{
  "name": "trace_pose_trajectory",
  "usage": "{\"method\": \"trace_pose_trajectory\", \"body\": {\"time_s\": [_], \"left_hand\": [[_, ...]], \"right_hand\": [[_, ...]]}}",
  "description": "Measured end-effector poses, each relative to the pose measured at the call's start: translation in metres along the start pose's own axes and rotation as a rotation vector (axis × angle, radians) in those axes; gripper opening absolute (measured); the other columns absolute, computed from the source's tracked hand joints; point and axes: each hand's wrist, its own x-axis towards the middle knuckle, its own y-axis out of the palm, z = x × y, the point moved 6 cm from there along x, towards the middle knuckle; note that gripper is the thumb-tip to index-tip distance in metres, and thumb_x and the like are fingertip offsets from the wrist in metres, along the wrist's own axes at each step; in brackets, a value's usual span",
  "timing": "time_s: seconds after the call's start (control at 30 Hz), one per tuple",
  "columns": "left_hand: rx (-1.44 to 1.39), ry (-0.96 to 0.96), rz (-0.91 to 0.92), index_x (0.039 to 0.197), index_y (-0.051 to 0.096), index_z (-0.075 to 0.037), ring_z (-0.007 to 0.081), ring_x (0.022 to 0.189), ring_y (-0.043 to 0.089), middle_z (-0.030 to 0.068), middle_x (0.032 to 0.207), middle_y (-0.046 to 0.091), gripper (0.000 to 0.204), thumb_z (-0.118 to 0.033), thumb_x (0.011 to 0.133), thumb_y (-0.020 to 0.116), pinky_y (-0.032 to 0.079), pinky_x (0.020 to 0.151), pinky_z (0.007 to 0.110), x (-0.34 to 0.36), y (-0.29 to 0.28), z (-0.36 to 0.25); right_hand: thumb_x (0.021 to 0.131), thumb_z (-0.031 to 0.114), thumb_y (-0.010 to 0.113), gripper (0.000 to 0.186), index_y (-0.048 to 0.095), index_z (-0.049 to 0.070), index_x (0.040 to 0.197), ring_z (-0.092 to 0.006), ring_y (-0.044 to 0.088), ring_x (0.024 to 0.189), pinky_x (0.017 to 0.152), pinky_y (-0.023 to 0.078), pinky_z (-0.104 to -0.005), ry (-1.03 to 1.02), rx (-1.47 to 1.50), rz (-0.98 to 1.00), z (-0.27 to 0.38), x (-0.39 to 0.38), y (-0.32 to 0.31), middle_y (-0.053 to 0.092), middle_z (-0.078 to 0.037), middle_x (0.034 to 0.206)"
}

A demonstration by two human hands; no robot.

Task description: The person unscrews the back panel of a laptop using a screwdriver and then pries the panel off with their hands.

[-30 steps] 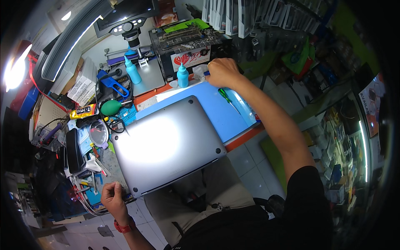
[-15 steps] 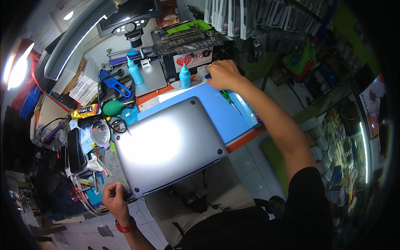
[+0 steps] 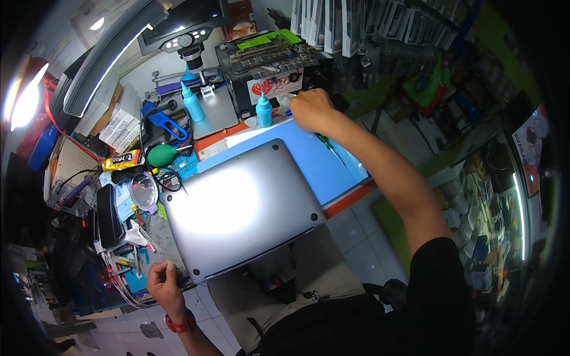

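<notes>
A closed grey laptop (image 3: 243, 207) lies bottom up on the bench's front edge, a bright glare on its left half. Beside its near left corner my left hand (image 3: 165, 286) hovers with curled fingers; what they pinch, if anything, is too small to make out. My right hand (image 3: 313, 110) is stretched to the far side of the blue mat (image 3: 309, 159), bent at the knuckles, its fingertips hidden. A small blue piece shows at its left side, next to a crumpled clear wrapper (image 3: 286, 102). Left of that stands a light-blue squeeze bottle (image 3: 263, 113).
Another squeeze bottle (image 3: 192, 104) stands on a metal plate under a microscope (image 3: 190, 50). A green air blower (image 3: 160, 155), a round magnifier (image 3: 143, 190) and a black case (image 3: 107, 215) crowd the left. A green-handled tool (image 3: 324, 141) lies right of the mat.
My right hand has drawn slightly left and nearer, covering more of the green-handled tool. My left hand and the laptop stay almost in place.
</notes>
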Motion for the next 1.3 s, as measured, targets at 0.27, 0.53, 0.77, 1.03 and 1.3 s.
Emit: {"method": "trace_pose_trajectory", "body": {"time_s": [0.27,0.53,0.77,1.03,1.3], "left_hand": [[-0.012,-0.017,0.006,0.096,0.064,-0.003,0.0041,0.063,0.047,-0.002,0.075,0.058,0.017,-0.016,0.103,0.072,0.037,0.056,0.021,-0.001,0.0,-0.002],[-0.02,-0.025,0.013,0.096,0.064,-0.003,0.0041,0.062,0.049,-0.0015,0.076,0.059,0.015,-0.015,0.103,0.071,0.037,0.055,0.021,-0.001,-0.001,0.001],[-0.045,-0.023,0.012,0.097,0.064,-0.003,0.0042,0.062,0.049,-0.0011,0.076,0.06,0.014,-0.014,0.103,0.071,0.037,0.054,0.021,-0.001,0.0,0.0],[-0.092,-0.058,0.01,0.097,0.064,-0.002,0.0044,0.062,0.05,-0.0011,0.076,0.06,0.011,-0.009,0.103,0.071,0.038,0.054,0.02,-0.001,0.001,0.0],[-0.088,-0.044,0.024,0.098,0.064,-0.002,0.0044,0.063,0.05,-0.001,0.077,0.06,0.009,-0.008,0.103,0.07,0.038,0.055,0.02,-0.001,0.003,-0.002]], "right_hand": [[0.087,0.004,0.062,0.016,0.071,-0.004,0.098,-0.0374,0.077,0.083,0.069,0.062,-0.045,0.09,0.065,-0.258,-0.002,-0.013,0.001,0.073,-0.026,0.1],[0.09,0.005,0.062,0.017,0.074,-0.001,0.1,-0.0362,0.078,0.085,0.071,0.064,-0.0452,-0.03,0.068,-0.287,0.002,-0.014,-0.006,0.076,-0.021,0.099],[0.089,0.005,0.062,0.019,0.076,0.003,0.102,-0.0382,0.077,0.094,0.08,0.062,-0.0498,-0.052,0.13,-0.113,-0.001,-0.009,-0.001,0.077,-0.021,0.101],[0.088,0.004,0.063,0.018,0.076,0.001,0.099,-0.0401,0.077,0.096,0.083,0.062,-0.0509,0.071,0.193,-0.085,-0.002,-0.007,-0.01,0.077,-0.022,0.104],[0.09,0.014,0.074,0.015,0.076,0.003,0.099,-0.0393,0.075,0.094,0.081,0.058,-0.0462,0.347,0.629,-0.705,-0.072,-0.031,-0.018,0.076,-0.021,0.096]]}}
